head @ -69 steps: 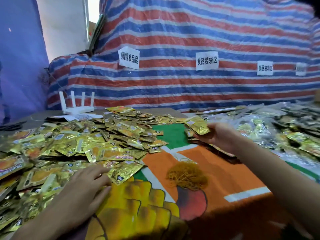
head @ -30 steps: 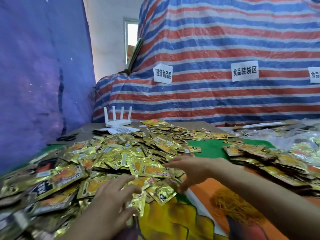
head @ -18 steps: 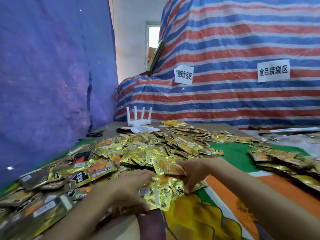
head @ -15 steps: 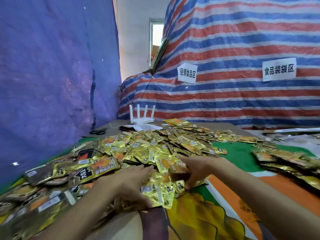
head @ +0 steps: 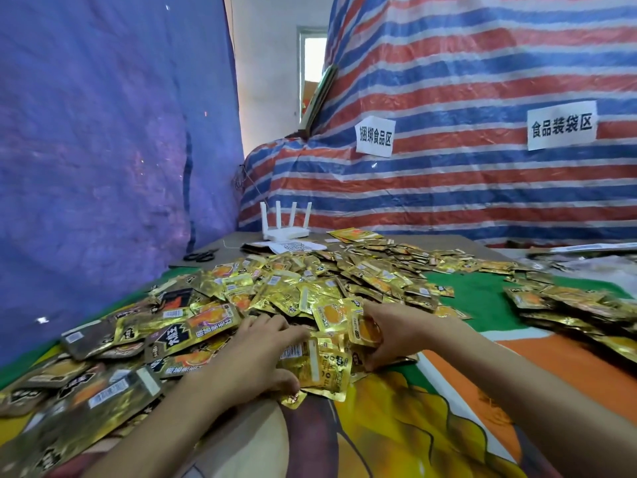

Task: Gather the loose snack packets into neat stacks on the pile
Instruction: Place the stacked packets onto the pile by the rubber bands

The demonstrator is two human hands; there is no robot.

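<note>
Right hand point(head: 403, 334) is pinching a gold packet point(head: 366, 331), thumb on the near face and fingers curled behind it. The packet is standing roughly on edge with its printed side towards the camera. Can't tell whether there's more than one packet in that pinch.

Left hand point(head: 255, 357) is gripping the loose packets point(head: 320, 369) at the near edge of the pile point(head: 310, 288). Fingers are curling over the top and the thumb is tucking under the near side. Those packets are lying flat and overlapping, with their long axes pointing every which way.

Key relation: the loose packets are sitting directly between the two hands, touching the left and just beside the right. The held packet is hanging right above their far-right corner. Judging from that, the next move is the hands closing inward towards each other, not a reach. The left hand is nearer and already on them. The right hand is the one bringing its packet down to square up.

Risk as I'm reading it: foil is slippery, and with the axes mixed the bunch is likely to fan out unless the edges get tapped level first.

Progress looks early, since most of the pile is spreading unsorted across the cloth point(head: 413, 426) to the left and behind. Some stacked packets point(head: 568, 310) are lying well apart on the right, on the right hand's side. A router point(head: 284, 232) and scissors point(head: 200, 256) are sitting at the far end, out of the way.
</note>
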